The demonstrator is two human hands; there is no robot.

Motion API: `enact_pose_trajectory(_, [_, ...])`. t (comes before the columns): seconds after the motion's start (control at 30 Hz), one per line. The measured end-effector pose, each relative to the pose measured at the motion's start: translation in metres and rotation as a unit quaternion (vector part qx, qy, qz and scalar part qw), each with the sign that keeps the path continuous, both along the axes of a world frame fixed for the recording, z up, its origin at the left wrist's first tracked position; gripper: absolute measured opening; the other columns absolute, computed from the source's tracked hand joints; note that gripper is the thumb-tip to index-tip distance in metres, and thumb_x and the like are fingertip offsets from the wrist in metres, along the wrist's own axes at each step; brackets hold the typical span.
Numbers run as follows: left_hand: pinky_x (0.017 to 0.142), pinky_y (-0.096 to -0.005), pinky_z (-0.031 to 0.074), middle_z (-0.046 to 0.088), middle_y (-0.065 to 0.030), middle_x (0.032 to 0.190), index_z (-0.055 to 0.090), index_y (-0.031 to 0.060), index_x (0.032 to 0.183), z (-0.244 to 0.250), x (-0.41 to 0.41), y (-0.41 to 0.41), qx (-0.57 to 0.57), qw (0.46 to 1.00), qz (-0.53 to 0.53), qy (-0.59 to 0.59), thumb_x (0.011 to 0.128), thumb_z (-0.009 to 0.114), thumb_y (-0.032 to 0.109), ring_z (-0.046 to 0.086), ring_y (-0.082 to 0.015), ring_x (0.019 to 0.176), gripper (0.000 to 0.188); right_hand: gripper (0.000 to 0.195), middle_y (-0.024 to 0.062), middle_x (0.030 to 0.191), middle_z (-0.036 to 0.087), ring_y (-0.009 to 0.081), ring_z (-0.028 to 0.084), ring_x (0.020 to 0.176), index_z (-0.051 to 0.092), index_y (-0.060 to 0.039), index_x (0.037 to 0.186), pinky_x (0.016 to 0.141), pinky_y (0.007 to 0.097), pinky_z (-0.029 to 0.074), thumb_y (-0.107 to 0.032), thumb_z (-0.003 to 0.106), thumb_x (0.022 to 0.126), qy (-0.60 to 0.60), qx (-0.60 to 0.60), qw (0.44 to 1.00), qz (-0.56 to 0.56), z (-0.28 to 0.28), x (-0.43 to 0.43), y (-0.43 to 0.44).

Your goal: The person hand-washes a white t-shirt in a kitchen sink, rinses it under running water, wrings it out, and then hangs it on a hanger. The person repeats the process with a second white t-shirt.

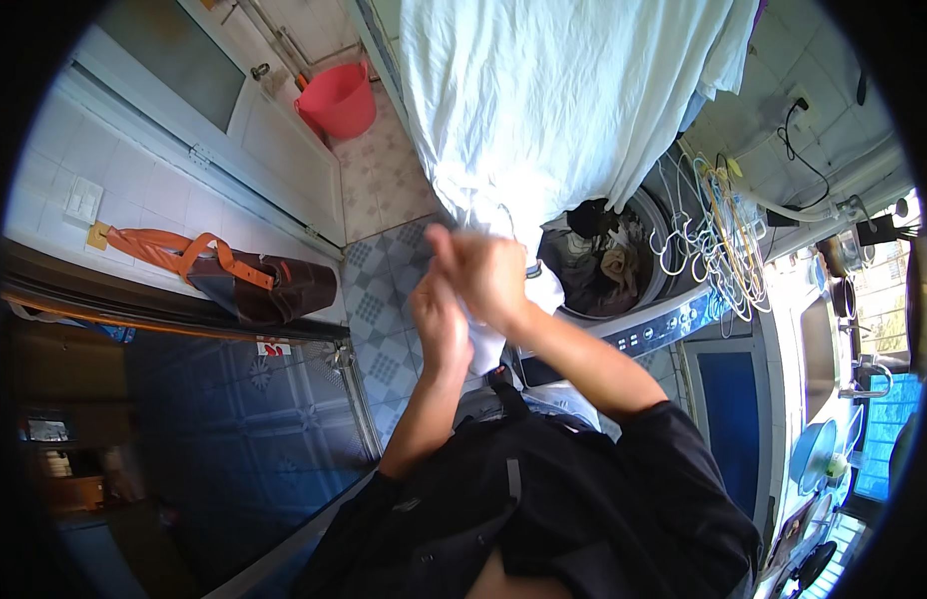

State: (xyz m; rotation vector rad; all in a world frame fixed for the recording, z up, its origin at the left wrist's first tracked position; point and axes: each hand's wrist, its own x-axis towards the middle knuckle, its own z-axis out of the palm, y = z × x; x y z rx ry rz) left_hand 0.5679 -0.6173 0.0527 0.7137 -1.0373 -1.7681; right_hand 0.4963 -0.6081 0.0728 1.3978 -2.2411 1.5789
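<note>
My right hand (484,273) is closed over white cloth in front of my chest, its fingers blurred by motion. Pressed against it from the left is my left hand (441,318), also curled round the cloth. Below both hands a white cloth end (486,348) hangs down, and another white part with a dark band shows at the right wrist. Just beyond the hands hangs a large white cloth (553,97), bunched at its lower end. Whether it joins the held piece is hidden. To the right, an open top-loading washing machine (632,337) holds dark and beige laundry (606,262).
Several wire hangers (722,239) hang right of the machine. A red bucket (336,101) stands on the tiled floor by a white door (291,142). A brown apron-like item with orange straps (269,288) hangs left. A sink (819,352) lies far right.
</note>
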Motion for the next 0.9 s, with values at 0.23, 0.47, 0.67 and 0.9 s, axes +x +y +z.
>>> enact_pose_trajectory(0.23, [0.072,-0.0274,0.044,0.058,-0.0056,0.092,0.055,-0.0021,0.102,-0.020,0.010,-0.005,-0.039,0.997,-0.073,0.002,0.096,0.041,0.030,0.054,-0.0106,0.085,0.036,0.044,0.0133,0.044,0.045,0.0312,0.048,0.040,0.048,-0.0048,0.047,0.041,0.0377,0.037,-0.027,0.061,0.083,0.005,0.021,1.000,0.010,0.007,0.000,-0.004])
enact_pose_trajectory(0.47, [0.058,-0.0240,0.039,0.051,0.0018,0.072,0.054,0.0049,0.081,-0.003,0.001,-0.010,0.089,0.989,-0.094,0.077,0.096,0.041,0.027,0.047,-0.0059,0.065,0.029,0.040,0.0135,0.046,0.049,0.0315,0.050,0.042,0.053,-0.0042,0.051,0.043,0.0391,0.039,-0.027,0.059,0.083,0.004,0.048,0.998,0.028,0.009,-0.008,0.001])
enact_pose_trajectory(0.67, [0.060,-0.0229,0.040,0.051,0.0049,0.072,0.054,0.0038,0.081,0.014,-0.001,0.004,0.037,0.996,-0.051,-0.056,0.095,0.043,0.027,0.049,-0.0054,0.067,0.029,0.042,0.0140,0.048,0.049,0.0320,0.049,0.041,0.050,-0.0063,0.049,0.042,0.0383,0.038,-0.029,0.060,0.083,0.004,0.078,0.997,-0.017,0.003,-0.017,0.003])
enact_pose_trajectory(0.9, [0.072,-0.0292,0.047,0.059,-0.0089,0.095,0.056,-0.0027,0.098,0.006,0.014,0.003,0.064,0.989,-0.132,0.023,0.094,0.045,0.032,0.058,-0.0150,0.085,0.037,0.045,0.0077,0.041,0.044,0.0193,0.037,0.036,0.053,-0.0015,0.052,0.041,0.0325,0.033,-0.032,0.060,0.085,-0.106,0.137,0.984,0.028,0.013,-0.032,0.011])
